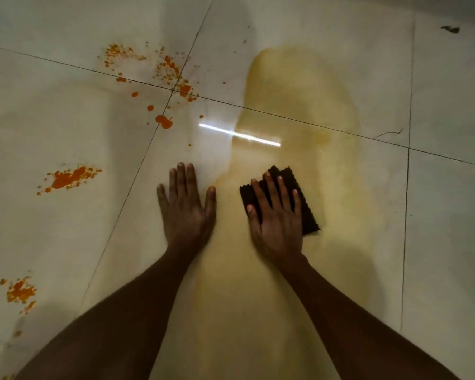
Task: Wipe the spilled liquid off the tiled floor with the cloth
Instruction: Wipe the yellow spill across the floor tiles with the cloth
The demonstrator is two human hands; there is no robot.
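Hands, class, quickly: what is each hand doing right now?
Left hand: open, flat on the tiled floor, holding nothing.
Right hand: open, fingers straight, pressing the dark cloth onto the yellowish spill.

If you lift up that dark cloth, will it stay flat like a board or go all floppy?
Probably floppy. The cloth looks like soft, ribbed, folded fabric with wavy edges, so it would likely droop and unfold. It sits in the yellowish spill under the flat right hand, so it may be damp and a bit heavier. Pushed, it should slide easily on the glossy tiled floor.
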